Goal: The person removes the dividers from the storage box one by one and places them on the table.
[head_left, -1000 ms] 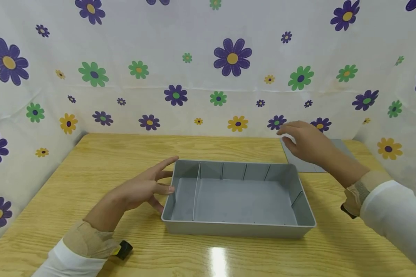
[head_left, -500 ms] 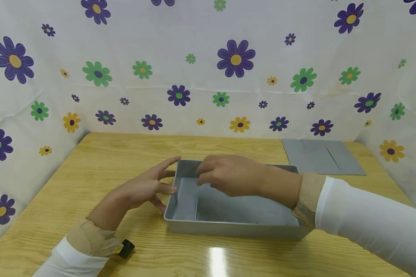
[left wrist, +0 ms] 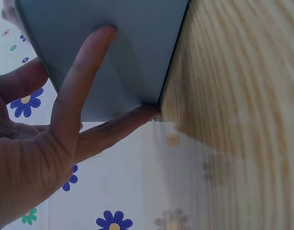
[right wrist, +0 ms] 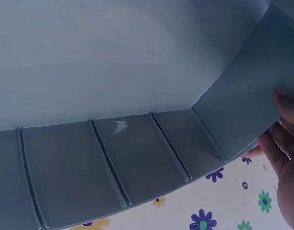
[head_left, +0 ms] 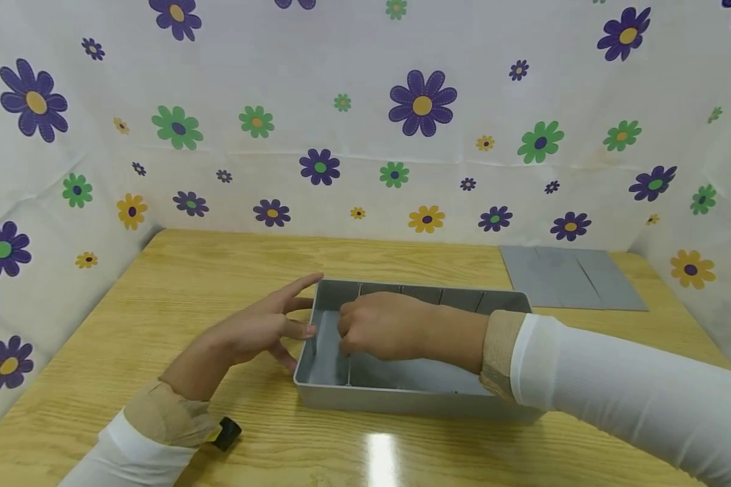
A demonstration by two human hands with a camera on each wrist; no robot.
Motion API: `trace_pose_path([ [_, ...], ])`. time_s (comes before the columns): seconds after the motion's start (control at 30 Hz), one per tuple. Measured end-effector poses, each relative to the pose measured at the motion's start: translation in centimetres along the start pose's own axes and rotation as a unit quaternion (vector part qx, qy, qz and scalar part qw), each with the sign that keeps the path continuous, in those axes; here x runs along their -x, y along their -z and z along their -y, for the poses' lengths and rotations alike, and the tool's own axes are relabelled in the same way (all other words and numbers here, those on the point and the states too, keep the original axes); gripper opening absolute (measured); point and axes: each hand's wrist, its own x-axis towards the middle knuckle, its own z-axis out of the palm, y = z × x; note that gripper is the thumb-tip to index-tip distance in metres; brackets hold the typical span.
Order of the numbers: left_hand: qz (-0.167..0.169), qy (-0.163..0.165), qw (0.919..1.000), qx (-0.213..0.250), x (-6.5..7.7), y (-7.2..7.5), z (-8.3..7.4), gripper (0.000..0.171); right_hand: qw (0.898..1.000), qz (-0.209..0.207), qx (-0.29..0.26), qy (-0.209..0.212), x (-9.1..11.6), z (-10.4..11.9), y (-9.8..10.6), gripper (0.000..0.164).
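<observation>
On the wooden table [head_left: 292, 453], the grey box [head_left: 414, 403] is touched at its nine o'clock end by the spread, nearly straight fingers of the left hand [head_left: 252, 333]. Inside it, towards nine o'clock, the divider [right wrist: 245, 84] is pinched between thumb and fingers of the right hand [head_left: 385, 326]. Flat grey panels [head_left: 539, 277] are seen near the box, at two o'clock.

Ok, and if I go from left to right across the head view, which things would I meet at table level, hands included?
Left hand → right hand → flat gray panels. The gray tray overlaps both hands, so it is left out.
</observation>
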Motion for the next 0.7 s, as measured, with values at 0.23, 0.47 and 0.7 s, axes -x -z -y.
trace_pose_path([
  [0.23,0.001,0.000,1.0000,0.002,-0.1,-0.1,-0.1,0.078,0.999,0.004,0.034,0.024,0.1,-0.5,0.8,0.016],
  [0.47,-0.005,0.003,1.0000,0.001,-0.1,-0.3,0.1,0.078,1.000,-0.004,0.013,0.011,0.8,-0.8,2.4,0.021],
  [0.7,-0.008,0.002,1.0000,-0.004,-0.1,-0.4,0.2,0.079,0.999,-0.029,0.020,0.000,2.0,-1.1,4.4,0.019],
])
